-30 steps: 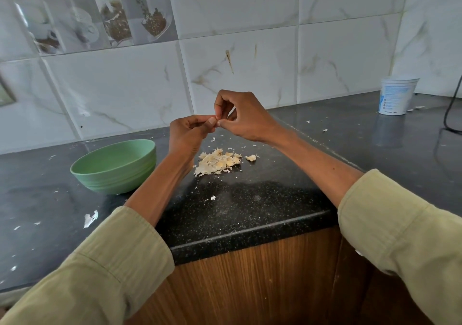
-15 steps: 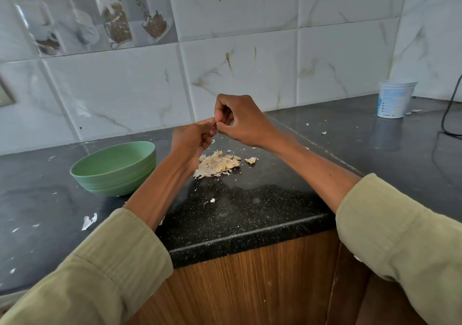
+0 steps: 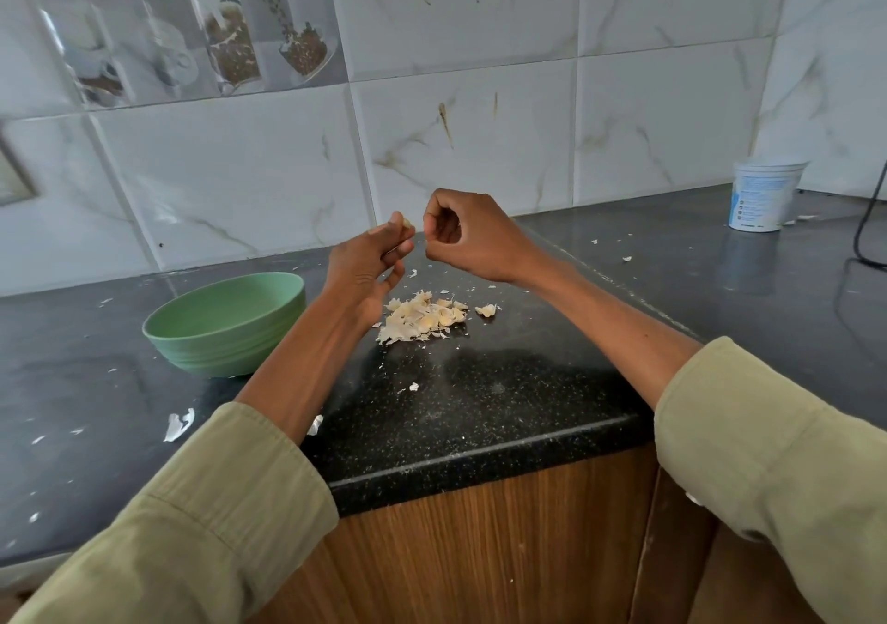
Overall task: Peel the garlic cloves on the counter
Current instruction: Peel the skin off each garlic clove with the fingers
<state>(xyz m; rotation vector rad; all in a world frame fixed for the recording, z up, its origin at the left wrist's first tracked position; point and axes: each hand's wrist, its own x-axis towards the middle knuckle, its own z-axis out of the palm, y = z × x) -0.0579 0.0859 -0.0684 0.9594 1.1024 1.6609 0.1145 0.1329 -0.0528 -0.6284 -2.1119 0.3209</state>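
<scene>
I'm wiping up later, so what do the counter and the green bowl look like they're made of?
Counter: probably polished granite or similar stone, black with pale speckles and a faint sheen. Green bowl: likely matte plastic or melamine, uniformly coloured with ridged sides and little shine; I can't be sure.

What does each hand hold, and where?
Left hand pinches a garlic clove at its lower end, between the fingertips. Right hand: pinched shut, contents cannot be told.

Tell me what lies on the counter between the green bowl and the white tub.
In the head view, the heap of garlic skins lies between green bowl and white tub.
</scene>
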